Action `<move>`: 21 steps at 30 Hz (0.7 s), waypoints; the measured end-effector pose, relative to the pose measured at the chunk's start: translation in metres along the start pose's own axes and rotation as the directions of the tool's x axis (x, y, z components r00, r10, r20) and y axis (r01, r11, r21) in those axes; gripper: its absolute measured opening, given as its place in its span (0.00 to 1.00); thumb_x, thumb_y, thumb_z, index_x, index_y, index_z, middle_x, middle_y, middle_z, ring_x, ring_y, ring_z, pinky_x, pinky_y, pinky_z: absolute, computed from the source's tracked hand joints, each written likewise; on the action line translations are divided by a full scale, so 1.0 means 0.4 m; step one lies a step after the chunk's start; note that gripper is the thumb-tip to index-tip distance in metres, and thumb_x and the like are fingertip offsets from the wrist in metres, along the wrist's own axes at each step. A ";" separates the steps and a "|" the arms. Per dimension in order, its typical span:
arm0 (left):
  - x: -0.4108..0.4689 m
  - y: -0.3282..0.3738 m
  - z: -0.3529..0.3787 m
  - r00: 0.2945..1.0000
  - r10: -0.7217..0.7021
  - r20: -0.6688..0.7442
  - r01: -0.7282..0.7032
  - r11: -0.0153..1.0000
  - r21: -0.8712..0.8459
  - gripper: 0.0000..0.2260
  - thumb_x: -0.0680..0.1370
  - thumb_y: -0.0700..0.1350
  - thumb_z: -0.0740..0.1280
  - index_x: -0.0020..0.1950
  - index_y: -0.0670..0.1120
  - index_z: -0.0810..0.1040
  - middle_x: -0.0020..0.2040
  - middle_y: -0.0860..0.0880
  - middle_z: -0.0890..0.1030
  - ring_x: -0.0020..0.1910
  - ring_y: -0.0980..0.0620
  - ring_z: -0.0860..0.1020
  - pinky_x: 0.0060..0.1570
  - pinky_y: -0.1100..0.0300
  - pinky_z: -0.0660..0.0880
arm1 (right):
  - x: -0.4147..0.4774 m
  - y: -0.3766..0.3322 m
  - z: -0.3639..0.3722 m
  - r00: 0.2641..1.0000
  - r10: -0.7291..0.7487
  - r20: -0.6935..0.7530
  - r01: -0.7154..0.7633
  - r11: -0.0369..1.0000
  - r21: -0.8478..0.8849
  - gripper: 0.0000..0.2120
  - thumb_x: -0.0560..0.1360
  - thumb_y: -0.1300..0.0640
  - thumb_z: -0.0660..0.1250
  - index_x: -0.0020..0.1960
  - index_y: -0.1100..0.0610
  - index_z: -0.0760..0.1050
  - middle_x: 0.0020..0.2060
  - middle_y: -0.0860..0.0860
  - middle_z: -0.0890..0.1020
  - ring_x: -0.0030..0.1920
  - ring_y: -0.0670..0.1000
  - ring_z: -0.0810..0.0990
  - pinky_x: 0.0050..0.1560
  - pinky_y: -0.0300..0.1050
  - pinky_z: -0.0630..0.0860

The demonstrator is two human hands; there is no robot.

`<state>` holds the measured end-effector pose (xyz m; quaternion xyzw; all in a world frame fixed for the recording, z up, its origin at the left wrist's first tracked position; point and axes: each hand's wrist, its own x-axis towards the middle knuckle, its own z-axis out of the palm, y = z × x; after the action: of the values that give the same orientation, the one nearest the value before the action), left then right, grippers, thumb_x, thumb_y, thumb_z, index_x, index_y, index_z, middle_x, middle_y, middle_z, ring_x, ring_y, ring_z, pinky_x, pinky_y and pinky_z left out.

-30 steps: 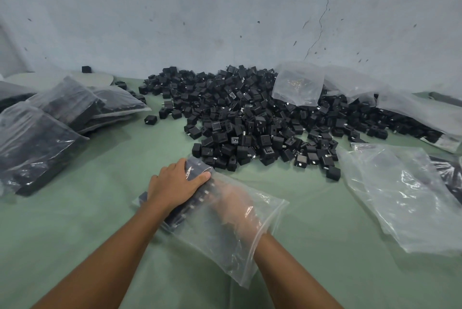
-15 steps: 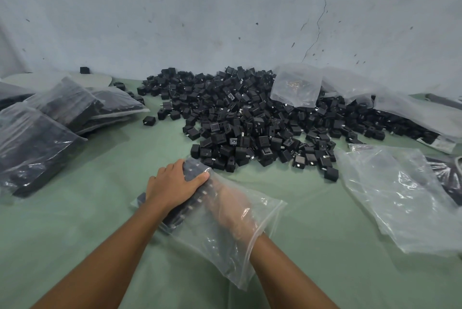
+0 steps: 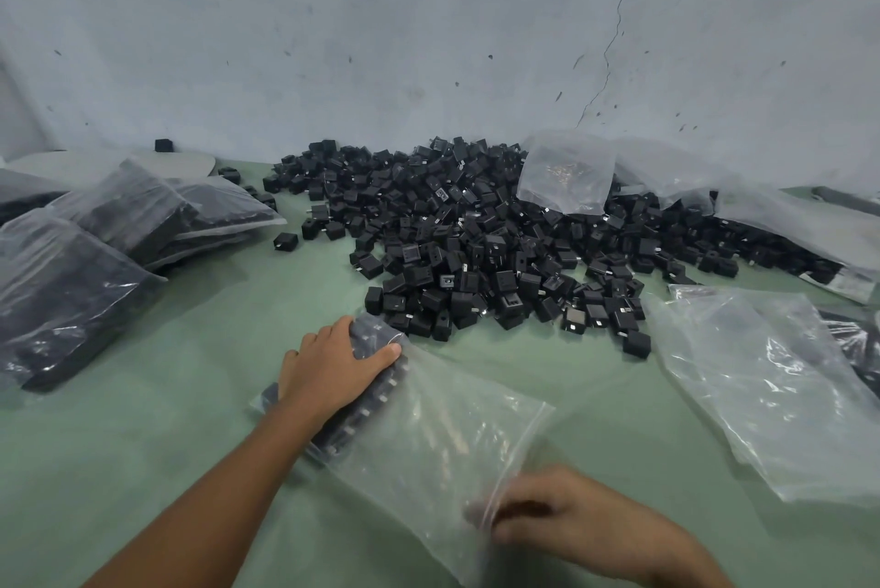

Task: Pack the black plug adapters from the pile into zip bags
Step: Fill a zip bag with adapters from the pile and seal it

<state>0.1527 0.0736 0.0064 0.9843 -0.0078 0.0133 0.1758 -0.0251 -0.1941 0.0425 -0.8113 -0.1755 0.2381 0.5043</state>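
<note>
A clear zip bag (image 3: 428,435) lies on the green table in front of me, with a row of black plug adapters (image 3: 362,406) packed along its far-left side. My left hand (image 3: 333,368) rests flat on top of those adapters through the plastic, thumb at the bag's far corner. My right hand (image 3: 571,521) is at the bag's open mouth near the front edge, its fingertips just inside the opening, fingers curled loosely. A big pile of loose black adapters (image 3: 476,244) spreads across the middle of the table beyond the bag.
Filled zip bags (image 3: 95,254) are stacked at the left. Empty clear bags (image 3: 771,387) lie at the right, and more crumpled plastic (image 3: 566,173) sits on the pile's back right. A grey wall closes off the back of the table.
My right hand has pulled back out of the bag, from deep inside beside the adapters to the bag's mouth. My left hand stays on the adapters.
</note>
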 end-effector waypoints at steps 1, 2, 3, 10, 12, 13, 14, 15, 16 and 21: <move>0.001 0.000 0.001 1.000 0.003 -0.007 -0.003 1.000 0.004 0.42 0.68 0.82 0.50 0.70 0.54 0.68 0.65 0.51 0.78 0.64 0.46 0.74 0.63 0.45 0.70 | -0.022 -0.009 -0.034 1.000 0.019 -0.008 -0.019 0.997 0.073 0.09 0.78 0.56 0.70 0.57 0.54 0.84 0.51 0.47 0.86 0.53 0.44 0.82 0.56 0.39 0.77; 0.001 -0.001 0.001 1.000 0.007 -0.012 -0.007 1.000 0.006 0.42 0.68 0.82 0.50 0.70 0.54 0.68 0.65 0.52 0.78 0.63 0.47 0.75 0.63 0.45 0.70 | -0.029 -0.014 -0.071 0.995 0.032 -0.091 -0.020 0.992 0.127 0.07 0.78 0.56 0.70 0.54 0.54 0.84 0.47 0.49 0.86 0.48 0.46 0.82 0.51 0.41 0.78; 0.002 -0.001 0.002 1.000 0.009 -0.014 -0.009 1.000 0.004 0.42 0.68 0.82 0.50 0.70 0.54 0.69 0.65 0.52 0.78 0.63 0.47 0.75 0.63 0.45 0.71 | -0.020 -0.017 -0.108 0.972 0.040 -0.230 -0.008 0.990 0.139 0.05 0.78 0.56 0.70 0.51 0.52 0.85 0.44 0.50 0.85 0.45 0.48 0.82 0.46 0.43 0.79; -0.003 -0.002 0.005 0.999 0.025 -0.035 -0.025 1.000 -0.003 0.42 0.67 0.82 0.50 0.69 0.55 0.69 0.64 0.52 0.79 0.62 0.48 0.76 0.62 0.46 0.72 | 0.286 0.024 -0.259 0.663 0.066 -0.745 -0.368 0.896 -0.248 0.16 0.79 0.50 0.67 0.66 0.50 0.73 0.62 0.49 0.74 0.54 0.49 0.76 0.56 0.45 0.73; -0.004 -0.001 0.003 0.999 0.026 -0.036 -0.026 1.000 0.003 0.42 0.67 0.82 0.50 0.68 0.55 0.70 0.63 0.53 0.79 0.61 0.48 0.76 0.62 0.46 0.72 | 0.345 0.047 -0.262 0.668 0.102 -0.737 -0.460 0.835 -0.301 0.17 0.79 0.48 0.67 0.66 0.50 0.68 0.63 0.51 0.70 0.54 0.53 0.76 0.55 0.49 0.74; -0.005 0.000 0.002 0.999 0.025 -0.038 -0.025 1.000 0.001 0.42 0.67 0.82 0.50 0.68 0.55 0.70 0.63 0.53 0.79 0.61 0.49 0.76 0.61 0.47 0.72 | 0.364 0.057 -0.261 0.664 0.096 -0.741 -0.483 0.812 -0.328 0.16 0.79 0.48 0.66 0.64 0.49 0.66 0.61 0.51 0.70 0.51 0.53 0.77 0.52 0.51 0.75; -0.006 0.001 0.000 0.999 0.025 -0.039 -0.025 1.000 -0.002 0.41 0.67 0.82 0.50 0.67 0.55 0.70 0.62 0.53 0.79 0.60 0.49 0.76 0.61 0.47 0.73 | 0.377 0.065 -0.260 0.649 0.069 -0.758 -0.495 0.794 -0.352 0.14 0.79 0.48 0.66 0.60 0.49 0.65 0.58 0.50 0.70 0.48 0.53 0.77 0.48 0.50 0.75; -0.006 0.001 -0.002 0.999 0.025 -0.039 -0.025 1.000 -0.006 0.41 0.67 0.82 0.50 0.66 0.55 0.71 0.61 0.53 0.80 0.60 0.49 0.76 0.61 0.47 0.73 | 0.387 0.069 -0.260 0.622 0.028 -0.782 -0.502 0.781 -0.372 0.12 0.79 0.49 0.67 0.57 0.49 0.65 0.55 0.50 0.72 0.46 0.54 0.76 0.44 0.49 0.73; -0.006 0.001 -0.003 0.999 0.027 -0.037 -0.027 1.000 -0.008 0.40 0.67 0.82 0.50 0.65 0.55 0.71 0.61 0.53 0.80 0.60 0.49 0.76 0.61 0.47 0.73 | 0.394 0.071 -0.260 0.594 -0.012 -0.805 -0.506 0.772 -0.385 0.11 0.79 0.50 0.67 0.53 0.50 0.65 0.51 0.49 0.74 0.44 0.54 0.75 0.42 0.48 0.71; -0.002 -0.004 -0.001 0.999 0.027 -0.040 -0.027 1.000 -0.006 0.41 0.67 0.83 0.49 0.66 0.56 0.70 0.62 0.53 0.79 0.60 0.49 0.76 0.61 0.47 0.73 | 0.373 0.064 -0.258 0.525 0.004 -0.851 -0.382 0.895 -0.232 0.08 0.79 0.50 0.64 0.55 0.50 0.68 0.44 0.47 0.76 0.43 0.51 0.77 0.40 0.47 0.69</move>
<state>0.1519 0.0752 0.0062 0.9831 -0.0176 0.0355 0.1787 0.1572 -0.2027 0.0272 -0.9231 0.1343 -0.1596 0.3230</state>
